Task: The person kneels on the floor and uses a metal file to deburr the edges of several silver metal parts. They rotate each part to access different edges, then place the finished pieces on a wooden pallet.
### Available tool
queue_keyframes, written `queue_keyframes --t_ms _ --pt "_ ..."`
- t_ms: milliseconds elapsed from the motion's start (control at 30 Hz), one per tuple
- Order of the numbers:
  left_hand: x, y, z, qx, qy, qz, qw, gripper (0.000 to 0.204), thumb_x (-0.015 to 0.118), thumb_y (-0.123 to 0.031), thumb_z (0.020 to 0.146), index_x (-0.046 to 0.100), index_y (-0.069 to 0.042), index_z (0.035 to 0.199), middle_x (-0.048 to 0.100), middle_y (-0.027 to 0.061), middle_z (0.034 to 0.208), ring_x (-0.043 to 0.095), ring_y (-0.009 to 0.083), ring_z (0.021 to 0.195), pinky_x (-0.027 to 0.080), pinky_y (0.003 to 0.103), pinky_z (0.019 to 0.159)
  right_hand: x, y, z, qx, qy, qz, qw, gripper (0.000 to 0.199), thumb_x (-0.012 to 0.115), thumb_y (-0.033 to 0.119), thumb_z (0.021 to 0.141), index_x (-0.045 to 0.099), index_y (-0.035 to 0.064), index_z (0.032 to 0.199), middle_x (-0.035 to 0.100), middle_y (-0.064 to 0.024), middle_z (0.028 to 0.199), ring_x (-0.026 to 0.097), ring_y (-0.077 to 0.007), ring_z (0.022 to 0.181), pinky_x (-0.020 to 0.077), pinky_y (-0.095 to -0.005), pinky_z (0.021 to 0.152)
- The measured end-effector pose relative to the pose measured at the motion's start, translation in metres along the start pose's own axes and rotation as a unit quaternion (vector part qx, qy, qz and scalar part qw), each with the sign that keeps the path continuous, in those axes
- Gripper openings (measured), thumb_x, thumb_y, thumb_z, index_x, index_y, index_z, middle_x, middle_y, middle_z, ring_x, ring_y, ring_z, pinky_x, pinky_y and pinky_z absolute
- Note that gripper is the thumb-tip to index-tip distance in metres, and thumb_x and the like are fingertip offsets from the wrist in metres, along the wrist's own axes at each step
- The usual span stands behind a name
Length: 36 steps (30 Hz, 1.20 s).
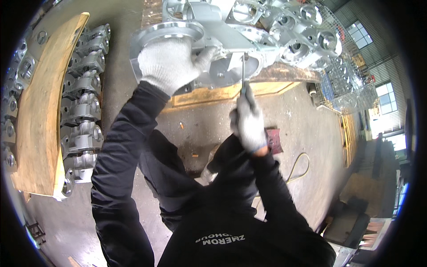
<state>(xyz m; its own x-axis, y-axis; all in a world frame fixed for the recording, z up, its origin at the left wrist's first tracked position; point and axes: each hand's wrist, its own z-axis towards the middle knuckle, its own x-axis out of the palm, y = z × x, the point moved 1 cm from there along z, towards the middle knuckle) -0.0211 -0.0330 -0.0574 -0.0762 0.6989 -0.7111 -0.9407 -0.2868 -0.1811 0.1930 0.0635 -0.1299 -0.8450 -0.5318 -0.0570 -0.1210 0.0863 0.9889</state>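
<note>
Above grey floor (211,127), the left hand (167,62) touches a metal part (218,35), grip unclear; the right hand (250,122) clasps a tool (243,75) (white jacket lettering (222,239)).

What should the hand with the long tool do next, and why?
Maybe the right hand should gently slide the thin tool along the edge of the metal casting: its tip seems at that edge, and the left hand rests on the casting, perhaps steadying it.

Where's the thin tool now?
In the head view, the thin tool is right of centre, held in the right hand, pointing at the grey metal part.
</note>
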Motion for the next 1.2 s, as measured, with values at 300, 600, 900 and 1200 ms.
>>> queue_keyframes --t_ms 300,600,900,1200 --pt "-0.004 -0.003 -0.002 -0.019 0.042 0.045 0.998 0.057 0.060 -0.063 0.096 0.076 -0.010 0.108 0.074 0.0118 0.079 0.074 0.0288 0.067 0.058 0.041 0.059 0.006 -0.007 -0.001 0.023 -0.020 0.069 0.997 0.055 0.046 0.021 0.107 0.036 0.0133 0.161 0.045 0.0023 0.063 0.041 -0.0066 0.048 0.0355 -0.0211 0.044" --pt "-0.005 -0.005 0.000 -0.040 0.077 0.060 0.994 0.059 0.060 -0.064 0.095 0.076 -0.008 0.104 0.072 0.0124 0.073 0.072 0.0284 0.064 0.058 0.041 0.058 0.011 0.004 -0.002 0.010 -0.015 0.102 0.995 0.046 0.048 0.014 0.105 0.045 0.0073 0.150 0.054 -0.0031 0.083 0.045 -0.0099 0.048 0.0377 -0.0251 0.044" --pt "0.000 0.000 -0.004 -0.035 0.070 0.054 0.996 0.057 0.061 -0.063 0.095 0.076 -0.008 0.103 0.073 0.0132 0.074 0.073 0.0284 0.064 0.058 0.041 0.059 -0.007 -0.005 0.005 0.011 0.041 0.003 0.999 0.057 0.049 0.027 0.107 0.034 0.0163 0.161 0.046 0.0025 0.067 0.040 -0.0057 0.048 0.0298 -0.0211 0.041" --pt "-0.002 -0.002 -0.003 -0.036 0.064 0.015 0.997 0.055 0.062 -0.061 0.095 0.075 -0.009 0.111 0.075 0.0142 0.085 0.075 0.0297 0.076 0.060 0.042 0.066 -0.003 0.002 -0.011 -0.065 0.069 -0.015 0.995 0.058 0.050 0.029 0.108 0.032 0.0152 0.162 0.045 0.0024 0.065 0.041 -0.0068 0.047 0.0315 -0.0241 0.042"
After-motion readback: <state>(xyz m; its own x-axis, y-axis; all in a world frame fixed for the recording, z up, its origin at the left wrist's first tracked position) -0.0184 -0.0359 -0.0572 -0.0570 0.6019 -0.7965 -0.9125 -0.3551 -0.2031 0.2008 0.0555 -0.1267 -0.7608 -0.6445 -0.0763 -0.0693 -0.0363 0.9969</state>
